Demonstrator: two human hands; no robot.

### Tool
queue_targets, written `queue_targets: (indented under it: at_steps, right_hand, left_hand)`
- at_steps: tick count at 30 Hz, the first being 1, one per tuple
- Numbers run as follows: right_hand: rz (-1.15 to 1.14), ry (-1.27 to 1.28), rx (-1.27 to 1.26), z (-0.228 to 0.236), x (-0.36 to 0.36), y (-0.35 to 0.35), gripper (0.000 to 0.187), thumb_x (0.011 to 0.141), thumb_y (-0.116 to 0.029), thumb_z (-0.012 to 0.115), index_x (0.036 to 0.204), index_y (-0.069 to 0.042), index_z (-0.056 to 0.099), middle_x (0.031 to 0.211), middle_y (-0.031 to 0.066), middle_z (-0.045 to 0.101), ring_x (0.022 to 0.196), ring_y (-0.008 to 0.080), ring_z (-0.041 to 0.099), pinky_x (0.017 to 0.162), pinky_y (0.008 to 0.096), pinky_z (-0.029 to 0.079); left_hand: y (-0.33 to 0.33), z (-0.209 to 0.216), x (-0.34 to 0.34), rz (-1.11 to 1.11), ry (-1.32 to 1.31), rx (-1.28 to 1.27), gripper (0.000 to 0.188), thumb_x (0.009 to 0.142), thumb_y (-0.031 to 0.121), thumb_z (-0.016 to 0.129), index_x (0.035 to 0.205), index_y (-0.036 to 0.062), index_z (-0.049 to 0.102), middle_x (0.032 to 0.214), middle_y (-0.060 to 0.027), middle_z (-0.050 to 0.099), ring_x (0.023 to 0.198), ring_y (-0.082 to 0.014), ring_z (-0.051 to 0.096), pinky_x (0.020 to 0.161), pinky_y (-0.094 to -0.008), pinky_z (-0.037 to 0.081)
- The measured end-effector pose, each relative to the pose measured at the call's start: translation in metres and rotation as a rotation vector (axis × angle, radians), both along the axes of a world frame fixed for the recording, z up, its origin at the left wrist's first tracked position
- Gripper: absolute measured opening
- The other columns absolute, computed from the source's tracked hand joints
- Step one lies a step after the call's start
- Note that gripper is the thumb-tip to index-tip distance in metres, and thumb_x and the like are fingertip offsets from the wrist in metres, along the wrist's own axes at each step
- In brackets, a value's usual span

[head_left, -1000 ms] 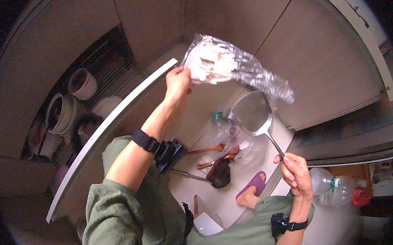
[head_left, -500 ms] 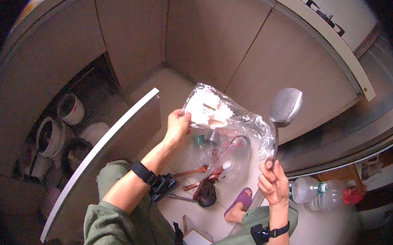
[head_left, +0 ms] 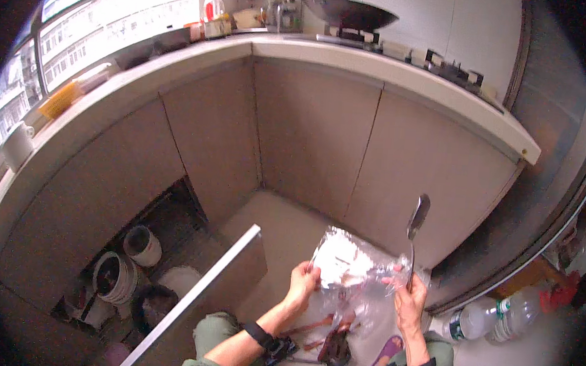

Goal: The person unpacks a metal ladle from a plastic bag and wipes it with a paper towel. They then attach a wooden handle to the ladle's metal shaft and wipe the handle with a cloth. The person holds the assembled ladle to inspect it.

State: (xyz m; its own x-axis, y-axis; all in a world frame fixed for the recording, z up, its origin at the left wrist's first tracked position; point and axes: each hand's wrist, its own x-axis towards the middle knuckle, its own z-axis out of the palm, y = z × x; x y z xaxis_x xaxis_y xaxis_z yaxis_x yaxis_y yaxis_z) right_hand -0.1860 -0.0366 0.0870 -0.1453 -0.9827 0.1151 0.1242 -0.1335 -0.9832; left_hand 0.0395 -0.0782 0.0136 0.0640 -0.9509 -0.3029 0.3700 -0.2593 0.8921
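A clear plastic bag (head_left: 346, 260) with a crumpled white piece inside is stretched between my two hands. My left hand (head_left: 301, 283) pinches its left edge. My right hand (head_left: 410, 301) is closed round the handle of a metal spatula (head_left: 418, 217), whose head points up and shows nearly edge-on. The bag's right end bunches against this hand; whether the fingers also grip it is hard to tell. On the floor below lie a dark ladle-like utensil (head_left: 337, 353) and brown wooden-looking handles, partly hidden by clear plastic.
A cabinet door (head_left: 193, 295) stands open at left, before a low cupboard holding white tubs (head_left: 115, 281). Above the cabinets runs a countertop (head_left: 302, 50) with a wok (head_left: 352, 14) on a stove. Large clear bottles (head_left: 474, 319) sit on the floor at right.
My view has tilted up, bringing the counter, window and wok into sight. The hands and bag now sit lower in the picture, and the spatula head has turned from broadside to nearly edge-on.
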Motion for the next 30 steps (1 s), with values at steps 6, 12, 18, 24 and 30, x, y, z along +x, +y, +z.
queue_targets:
  at_steps: [6, 12, 18, 24, 30]
  right_hand:
    - [-0.139, 0.175, -0.12, -0.013, 0.002, -0.003, 0.02, 0.075, -0.002, 0.067, 0.084, -0.004, 0.05, 0.092, 0.0077, 0.065, 0.077, 0.0078, 0.055, 0.071, 0.0222, 0.043]
    - [-0.272, 0.335, -0.018, -0.031, -0.004, -0.009, 0.026, 0.071, 0.001, 0.07, 0.08, -0.003, 0.046, 0.087, 0.012, 0.066, 0.078, 0.0127, 0.06, 0.07, 0.0255, 0.047]
    - [-0.24, 0.224, 0.017, -0.041, -0.006, -0.009, 0.026, 0.074, -0.003, 0.07, 0.077, -0.004, 0.045, 0.079, 0.0081, 0.064, 0.072, 0.0126, 0.057, 0.066, 0.0262, 0.047]
    - [-0.229, 0.161, 0.009, -0.034, -0.011, -0.006, 0.023, 0.076, -0.008, 0.071, 0.081, -0.004, 0.049, 0.072, 0.0011, 0.057, 0.07, 0.0106, 0.051, 0.065, 0.025, 0.043]
    - [-0.147, 0.253, 0.083, -0.026, -0.006, -0.002, 0.014, 0.075, 0.0, 0.065, 0.082, -0.005, 0.053, 0.078, 0.0024, 0.059, 0.075, 0.01, 0.055, 0.067, 0.0243, 0.046]
  left_hand:
    - [0.007, 0.005, -0.004, -0.114, -0.081, -0.06, 0.014, 0.086, 0.013, 0.054, 0.095, 0.002, 0.055, 0.074, 0.0003, 0.055, 0.064, -0.0099, 0.049, 0.058, -0.0245, 0.042]
    - [0.012, 0.007, -0.012, -0.351, 0.099, -0.088, 0.014, 0.088, 0.015, 0.056, 0.098, 0.0054, 0.056, 0.077, 0.0017, 0.056, 0.068, -0.0091, 0.052, 0.064, -0.0243, 0.044]
    - [0.012, 0.014, -0.013, -0.444, 0.197, -0.174, 0.019, 0.089, 0.014, 0.054, 0.106, 0.0051, 0.055, 0.088, 0.0007, 0.059, 0.075, -0.0083, 0.054, 0.069, -0.0227, 0.044]
    - [0.008, 0.023, -0.009, -0.283, 0.297, -0.229, 0.021, 0.089, 0.012, 0.053, 0.108, 0.0032, 0.054, 0.09, 0.0005, 0.059, 0.076, -0.0089, 0.053, 0.07, -0.0227, 0.044]
    - [0.011, 0.015, -0.015, -0.503, 0.339, -0.111, 0.027, 0.089, 0.019, 0.056, 0.113, 0.0059, 0.053, 0.099, -0.0006, 0.06, 0.087, -0.0117, 0.056, 0.077, -0.0273, 0.045]
